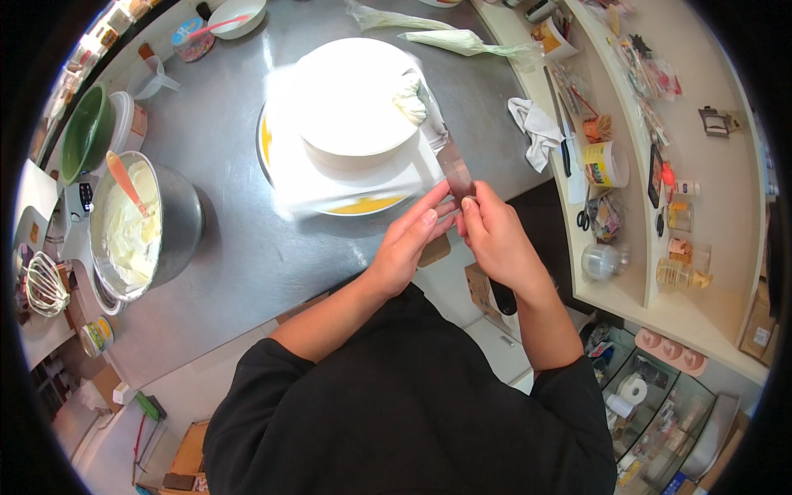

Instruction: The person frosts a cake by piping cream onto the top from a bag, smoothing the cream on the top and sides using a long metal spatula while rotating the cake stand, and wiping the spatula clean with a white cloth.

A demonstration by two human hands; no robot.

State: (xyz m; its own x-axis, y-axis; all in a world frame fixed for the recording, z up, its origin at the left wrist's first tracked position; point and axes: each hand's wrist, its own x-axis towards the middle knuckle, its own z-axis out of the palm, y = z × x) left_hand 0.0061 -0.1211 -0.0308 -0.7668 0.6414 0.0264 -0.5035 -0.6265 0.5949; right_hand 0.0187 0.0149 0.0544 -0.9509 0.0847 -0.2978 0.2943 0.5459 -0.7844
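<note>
A round white frosted cake (356, 99) stands on a square white board over a round turntable (365, 205) with a yellow rim showing. A ruffled lump of cream (409, 102) clings to the cake's right side. My right hand (495, 232) grips a long metal spatula (456, 170), its black handle end below the wrist and its blade pointing up along the cake's right side, with cream on it. Beside it, my left hand (411, 241) has its fingers extended near the lower blade; whether they touch it is unclear. Glare washes out much of the cake and board.
At left, a steel bowl (185, 229) of white cream holds an orange-handled spatula (124, 179). Filled piping bags (445, 41) lie at the table's back. A white cloth (537, 133) lies near the right edge, beside shelves (578, 247) holding knives, scissors and jars.
</note>
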